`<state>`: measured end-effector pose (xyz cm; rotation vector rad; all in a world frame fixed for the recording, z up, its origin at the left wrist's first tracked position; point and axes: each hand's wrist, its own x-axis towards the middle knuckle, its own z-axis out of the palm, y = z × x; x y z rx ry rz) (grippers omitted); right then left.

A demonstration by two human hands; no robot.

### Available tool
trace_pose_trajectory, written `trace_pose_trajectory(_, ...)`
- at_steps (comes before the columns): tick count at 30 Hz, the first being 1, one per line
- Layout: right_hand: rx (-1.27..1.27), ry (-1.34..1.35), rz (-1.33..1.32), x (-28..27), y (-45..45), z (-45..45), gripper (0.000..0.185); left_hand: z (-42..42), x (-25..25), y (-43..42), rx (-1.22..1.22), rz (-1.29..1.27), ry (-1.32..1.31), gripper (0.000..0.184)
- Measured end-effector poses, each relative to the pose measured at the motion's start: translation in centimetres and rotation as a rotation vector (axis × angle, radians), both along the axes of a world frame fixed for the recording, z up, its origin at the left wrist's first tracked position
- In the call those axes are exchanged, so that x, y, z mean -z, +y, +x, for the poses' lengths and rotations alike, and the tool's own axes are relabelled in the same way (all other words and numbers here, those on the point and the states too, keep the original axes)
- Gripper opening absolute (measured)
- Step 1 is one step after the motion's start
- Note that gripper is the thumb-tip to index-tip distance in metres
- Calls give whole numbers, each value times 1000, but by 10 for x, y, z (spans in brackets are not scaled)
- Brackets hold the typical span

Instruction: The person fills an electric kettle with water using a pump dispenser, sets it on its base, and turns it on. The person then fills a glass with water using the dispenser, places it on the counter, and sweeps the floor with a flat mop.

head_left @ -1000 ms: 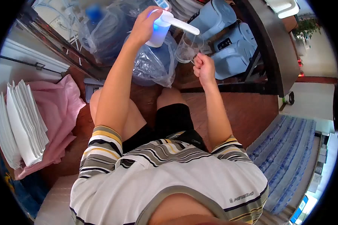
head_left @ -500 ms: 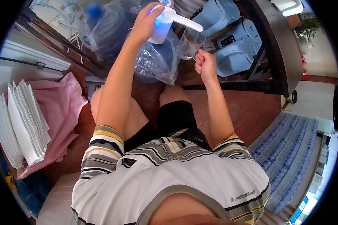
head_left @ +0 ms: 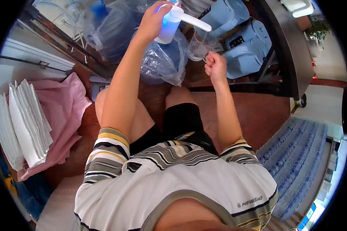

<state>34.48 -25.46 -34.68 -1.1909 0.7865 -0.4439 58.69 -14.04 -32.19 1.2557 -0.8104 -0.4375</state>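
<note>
My left hand is wrapped round the upper side of a white electric water pump, its thumb near the top. The pump glows blue, and its white spout reaches out to the right. Under it stands a large water bottle wrapped in a clear plastic bag. My right hand is closed on the handle of a clear cup. The cup is below the spout's end, apart from it. Whether water is flowing I cannot make out.
Pale blue lidded containers stand on the right beside a dark cabinet. Another bagged bottle is behind on the left. White folded sheets lie on pink cloth. Packed bottles are at right.
The whole view has shifted slightly to the right. Both hands keep their grips, and the cup sits a little lower relative to the spout.
</note>
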Motion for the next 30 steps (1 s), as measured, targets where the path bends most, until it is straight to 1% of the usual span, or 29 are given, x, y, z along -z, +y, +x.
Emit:
trace_pose_trajectory(2, 22, 3, -29, 3, -1, 0, 37, -1, -3, 3, -18, 29, -19, 31)
trace_pose_trajectory(5, 1, -2, -21, 2, 1, 0, 37, -1, -1, 0, -13, 4, -5, 31)
trace_pose_trajectory(7, -2, -11, -17, 4, 0, 0, 36, 2, 1, -1, -12, -62, -46, 32)
trace_pose_trajectory(15, -7, -36, -29, 3, -1, 1, 37, 6, 6, -3, 4, -62, -10, 33)
trace_pose_trajectory(20, 5, -20, 15, 7, -4, 1, 35, 5, 5, -5, -12, -57, -3, 34)
trace_pose_trajectory(22, 3, -20, 19, 8, -5, 0, 35, 4, 5, -6, -42, -97, -71, 35)
trace_pose_trajectory(30, 4, -35, 24, 6, -4, 1, 35, 2, 2, -5, -30, -49, -48, 36)
